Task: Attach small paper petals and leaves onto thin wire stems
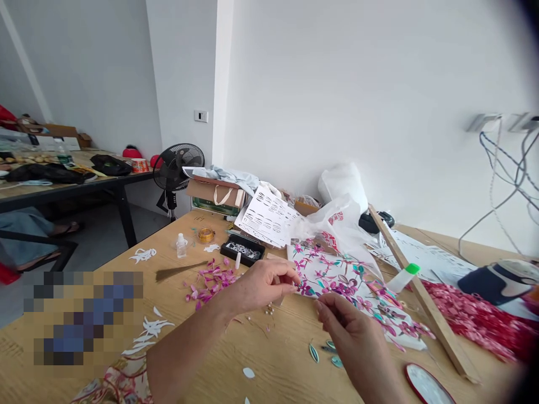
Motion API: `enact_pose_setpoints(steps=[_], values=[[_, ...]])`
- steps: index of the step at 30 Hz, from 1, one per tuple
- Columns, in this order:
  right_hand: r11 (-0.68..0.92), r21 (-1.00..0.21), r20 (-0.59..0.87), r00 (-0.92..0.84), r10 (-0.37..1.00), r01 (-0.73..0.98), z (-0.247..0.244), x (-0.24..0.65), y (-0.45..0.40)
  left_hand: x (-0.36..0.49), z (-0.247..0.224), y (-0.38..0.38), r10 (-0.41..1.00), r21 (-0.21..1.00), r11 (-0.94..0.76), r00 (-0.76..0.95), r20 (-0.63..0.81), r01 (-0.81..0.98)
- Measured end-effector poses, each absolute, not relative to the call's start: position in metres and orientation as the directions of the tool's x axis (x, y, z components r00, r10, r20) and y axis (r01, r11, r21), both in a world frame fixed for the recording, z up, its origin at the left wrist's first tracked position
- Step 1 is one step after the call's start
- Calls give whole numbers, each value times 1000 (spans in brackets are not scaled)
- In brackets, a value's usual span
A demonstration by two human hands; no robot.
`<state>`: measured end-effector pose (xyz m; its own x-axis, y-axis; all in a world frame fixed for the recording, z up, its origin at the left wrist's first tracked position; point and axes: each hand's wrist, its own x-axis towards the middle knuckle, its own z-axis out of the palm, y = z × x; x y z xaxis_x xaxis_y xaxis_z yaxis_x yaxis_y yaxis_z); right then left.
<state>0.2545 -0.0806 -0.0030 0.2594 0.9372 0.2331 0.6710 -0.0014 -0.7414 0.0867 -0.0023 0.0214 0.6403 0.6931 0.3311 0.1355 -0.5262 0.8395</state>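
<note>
My left hand (269, 280) is held over the table with thumb and fingertips pinched together. To its right, my right hand (347, 322) also pinches, its fingertips pointing towards the left hand across a small gap. What either holds is too fine to make out. Behind both hands lies a white sheet with magenta flowers and teal leaves (332, 275). Loose magenta petals (213, 280) are heaped left of my left hand. Small beads (269, 310) lie just beneath it. Teal leaf pieces (314, 352) sit beside my right hand.
A wooden bar (425, 303) slants across the right side, near a green-capped bottle (403, 278) and pink-red material (467, 320). Further back are a black tray (227, 255), a plastic bag (345, 224) and printed sheets (269, 219). White strips (147, 334) lie at left.
</note>
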Motion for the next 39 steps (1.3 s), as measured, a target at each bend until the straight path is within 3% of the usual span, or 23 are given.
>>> enact_pose_setpoints(steps=[8,22,29,34,39], values=[[-14,-649,229,214,950,760,-1,252,-83,91,17,-1,682,791,-598,601,417,129],[78,-624,321,165,933,778,-3,249,-81,89,20,-4,676,787,-606,596,434,114],[64,-656,356,234,905,752,-2,268,-83,85,13,10,777,865,-501,457,433,33],[50,-701,403,338,850,711,3,292,-89,82,8,23,855,938,-322,387,346,-127],[31,-826,401,548,734,563,2,312,-90,85,9,20,925,877,-187,220,309,-444]])
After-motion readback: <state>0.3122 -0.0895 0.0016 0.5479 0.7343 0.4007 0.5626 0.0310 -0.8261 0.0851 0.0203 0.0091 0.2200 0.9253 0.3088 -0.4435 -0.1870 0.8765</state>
